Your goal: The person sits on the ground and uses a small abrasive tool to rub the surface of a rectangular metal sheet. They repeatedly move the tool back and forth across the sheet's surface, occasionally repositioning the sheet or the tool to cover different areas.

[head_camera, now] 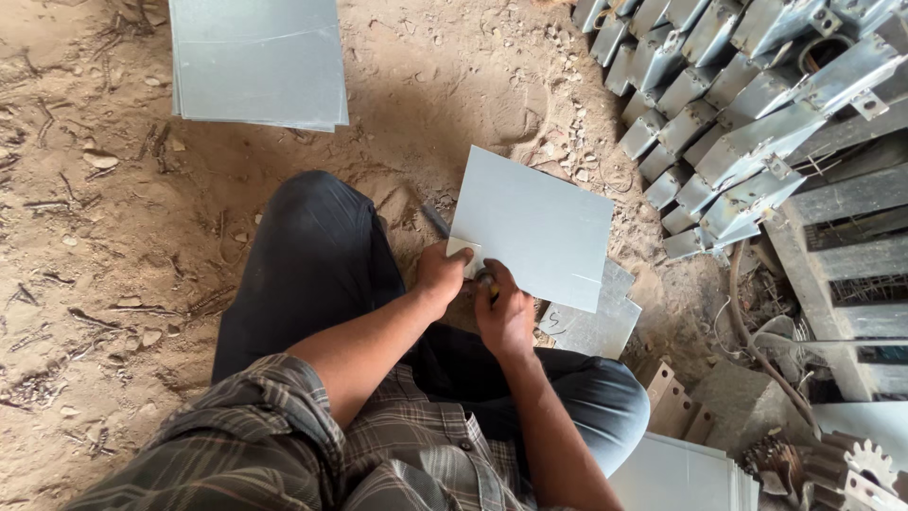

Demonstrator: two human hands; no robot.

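**Grey metal sheet held at one corner**

Grey and flat, the thin square metal sheet [532,227] is up off the sandy dirt floor [95,246], just in front of the person's knees. It is tilted like a leaning card. Its longer side runs from the low corner by the hands up and away to the right, towards the big pile of folded grey metal boxes [747,123].

The left hand [441,273] is closed on the sheet's low left corner, with the thumb on top. The right hand [503,312] is curled shut just under that same corner, around something small and dark. I cannot tell what that small thing is. Both hands almost touch each other.

How far along is the work? I think it is somewhere in the middle. A stack of plain flat grey sheets [257,61] lies on the floor far ahead, well apart from the hands. A few more flat grey pieces [591,326] lie under the held sheet. A white stack of sheets [681,473] sits by the right knee. The big pile of boxes looks finished. The held sheet is flat and not yet bent, so it looks like much is left to do on it.
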